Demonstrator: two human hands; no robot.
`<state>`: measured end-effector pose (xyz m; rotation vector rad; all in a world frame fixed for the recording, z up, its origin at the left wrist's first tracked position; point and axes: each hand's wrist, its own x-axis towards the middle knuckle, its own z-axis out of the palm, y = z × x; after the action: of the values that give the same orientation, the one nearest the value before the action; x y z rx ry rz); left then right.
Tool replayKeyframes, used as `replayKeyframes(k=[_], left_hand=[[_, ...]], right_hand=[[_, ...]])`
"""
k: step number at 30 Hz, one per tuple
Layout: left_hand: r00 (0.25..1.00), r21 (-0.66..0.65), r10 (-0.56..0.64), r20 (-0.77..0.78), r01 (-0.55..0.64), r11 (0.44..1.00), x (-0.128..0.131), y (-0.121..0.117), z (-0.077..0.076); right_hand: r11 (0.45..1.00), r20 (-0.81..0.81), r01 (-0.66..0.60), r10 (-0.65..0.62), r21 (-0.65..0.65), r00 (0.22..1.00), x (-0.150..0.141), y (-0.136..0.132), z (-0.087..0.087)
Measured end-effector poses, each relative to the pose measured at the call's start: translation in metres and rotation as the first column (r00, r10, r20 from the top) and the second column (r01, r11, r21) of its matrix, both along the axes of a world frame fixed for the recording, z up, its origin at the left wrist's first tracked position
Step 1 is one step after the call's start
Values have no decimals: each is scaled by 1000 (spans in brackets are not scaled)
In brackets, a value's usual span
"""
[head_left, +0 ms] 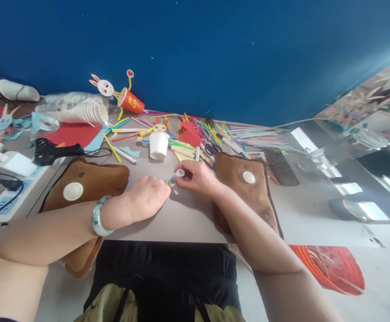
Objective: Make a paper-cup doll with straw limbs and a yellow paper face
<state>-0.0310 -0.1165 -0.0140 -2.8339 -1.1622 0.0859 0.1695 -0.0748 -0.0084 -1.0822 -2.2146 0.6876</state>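
My left hand (149, 199), with a jade-coloured bangle (100, 215) on its wrist, is closed low over the table. At its fingertips a small yellowish bit (170, 183) shows; what it belongs to is hidden. Close by on the right, my right hand (198, 178) pinches a small tube (177, 175) with a clear round end and a bluish part, tilted toward the left fingers. Just beyond the hands stands a white paper cup (159, 146), with a yellow animal face (160, 127) with red ears above its rim.
Brown cushion-like pads (92, 179) (245, 188) flank my hands. A black glue gun (55, 151) and power strip (11, 197) are left. Behind lie coloured sticks (258, 134), scissors (212, 149), stacked cups (83, 112) and a tilted red cup (131, 102). A phone (281, 167) lies right.
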Motion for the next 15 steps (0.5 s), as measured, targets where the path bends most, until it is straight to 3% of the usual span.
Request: replayKeyframes(k=[3,6,10,15], left_hand=[[984,235,-178,-19,178,956,-11,-13,-1],[966,350,-257,-40,254,902,-18,-22,-6],[976,319,-215,19,198,927,-21,-26,-18],[975,225,-221,27,210,951,-21,-25,-25]], right_hand=[[1000,-14,-7,7,8,1000,0,0,-1],[1000,-31,-13,12,-13,999,1,1,-2],[999,-36,-3,1,-42,999,1,1,-2],[999,-49,3,-6,-54,999,1,2,-3]])
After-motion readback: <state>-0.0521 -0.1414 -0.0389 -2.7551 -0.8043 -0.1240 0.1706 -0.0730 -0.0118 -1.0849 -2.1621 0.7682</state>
